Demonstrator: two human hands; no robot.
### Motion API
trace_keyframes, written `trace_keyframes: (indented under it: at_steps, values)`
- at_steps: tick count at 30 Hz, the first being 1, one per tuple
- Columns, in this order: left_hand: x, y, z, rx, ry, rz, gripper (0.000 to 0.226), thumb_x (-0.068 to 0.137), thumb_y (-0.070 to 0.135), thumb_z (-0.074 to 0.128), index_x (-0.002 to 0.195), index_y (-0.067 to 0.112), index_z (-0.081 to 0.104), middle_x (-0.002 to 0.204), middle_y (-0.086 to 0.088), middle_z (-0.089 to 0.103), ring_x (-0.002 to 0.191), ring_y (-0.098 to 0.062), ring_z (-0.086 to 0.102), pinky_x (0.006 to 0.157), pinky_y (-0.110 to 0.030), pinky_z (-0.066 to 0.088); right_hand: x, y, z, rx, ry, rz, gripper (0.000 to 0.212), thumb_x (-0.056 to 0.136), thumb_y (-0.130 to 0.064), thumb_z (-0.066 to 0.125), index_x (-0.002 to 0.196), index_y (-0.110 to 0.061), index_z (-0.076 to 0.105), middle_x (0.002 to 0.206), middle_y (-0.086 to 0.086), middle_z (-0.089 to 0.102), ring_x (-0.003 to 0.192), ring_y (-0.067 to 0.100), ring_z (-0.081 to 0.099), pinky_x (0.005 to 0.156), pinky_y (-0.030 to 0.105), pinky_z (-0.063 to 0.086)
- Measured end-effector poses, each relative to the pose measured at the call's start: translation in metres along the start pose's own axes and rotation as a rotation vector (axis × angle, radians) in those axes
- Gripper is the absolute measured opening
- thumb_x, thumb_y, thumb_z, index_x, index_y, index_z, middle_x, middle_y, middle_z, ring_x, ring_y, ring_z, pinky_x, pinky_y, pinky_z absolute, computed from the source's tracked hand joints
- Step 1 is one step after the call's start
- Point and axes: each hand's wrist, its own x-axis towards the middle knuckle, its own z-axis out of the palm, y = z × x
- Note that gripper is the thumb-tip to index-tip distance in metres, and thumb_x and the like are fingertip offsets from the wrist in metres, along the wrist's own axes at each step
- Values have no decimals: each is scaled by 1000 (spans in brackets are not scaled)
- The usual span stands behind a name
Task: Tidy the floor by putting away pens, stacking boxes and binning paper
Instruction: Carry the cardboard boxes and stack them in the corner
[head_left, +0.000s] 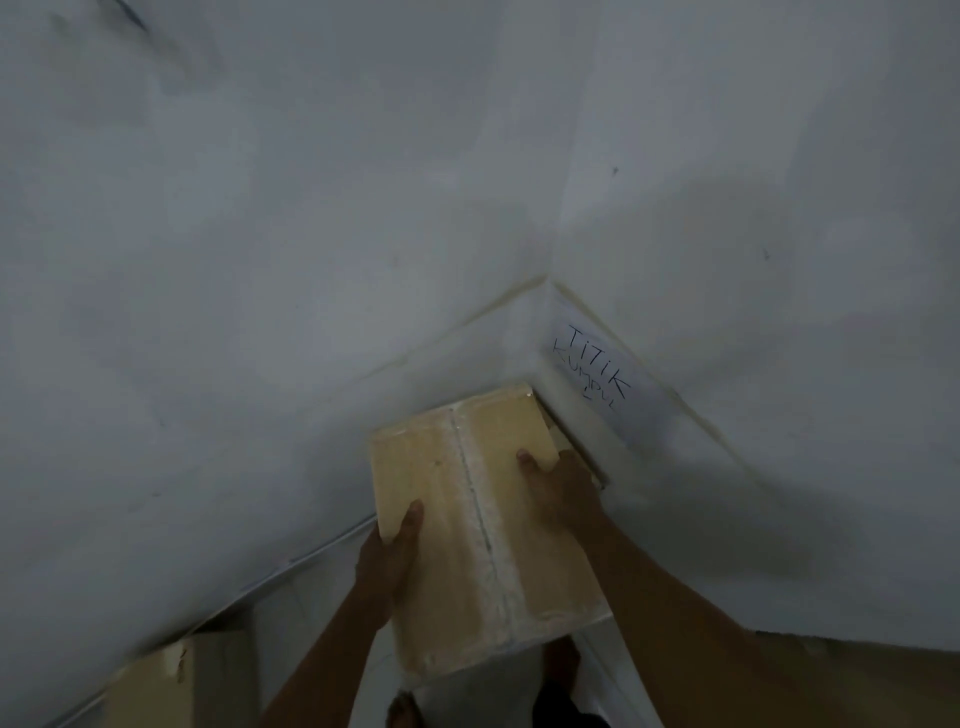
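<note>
box: a tan cardboard box (467, 519), closed, long side running away from the person, held in the corner where two walls meet
box position: its far end is close to the skirting (576, 410) at the foot of the corner; its near end hangs over the person's feet; whether its underside rests on anything cannot be told
tape seam: a strip of clear tape (483, 525) runs down the middle of the box's top from the far end to the near end
box markings: no print or brand is readable on the top face in this dim light
left hand: the left hand (387, 566) grasps the box's left edge, thumb lying on top, fingers wrapped out of sight below
right hand: the right hand (558, 493) grasps the right edge further along, thumb on top, fingers curled over the side
paper sign: a white sheet (597, 374) stuck low on the right wall, hand-lettered in dark capitals "titik kumpul", with a small mark beneath too faint to read
second box: another tan carton (150, 686) stands at the lower left beside the left wall, well apart from the held one
walls: plain white (260, 260), scuffed in places
feet: a bare foot (561, 657) shows just under the box's near end, a second one (402, 712) at the bottom edge
</note>
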Motion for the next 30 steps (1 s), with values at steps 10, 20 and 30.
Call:
trace_keyframes:
  at_steps: [10, 20, 30]
  values:
    - [72, -4, 90, -93, -38, -83, 61, 87, 52, 57, 133, 14, 49, 105, -4, 59, 84, -18, 55, 78, -37, 47, 112, 35, -1, -71, -38, 24, 83, 86, -62, 53, 143, -6, 31, 140, 14, 46, 128, 34, 46, 100, 44, 39]
    - [163, -33, 147, -247, -86, -186, 58, 87, 56, 53, 129, 17, 52, 115, -8, 65, 101, -28, 63, 81, -43, 54, 219, 58, 31, -154, -57, -44, 86, 83, -63, 57, 145, -9, 30, 141, 14, 46, 126, 34, 49, 100, 46, 44]
    - [228, -46, 196, -350, -109, -243, 50, 94, 52, 41, 135, 25, 36, 125, -8, 54, 105, -33, 58, 76, -58, 53, 282, 75, 62, -316, -144, -120, 106, 78, -61, 60, 151, -12, 1, 152, 15, 25, 136, 36, 34, 105, 51, 39]
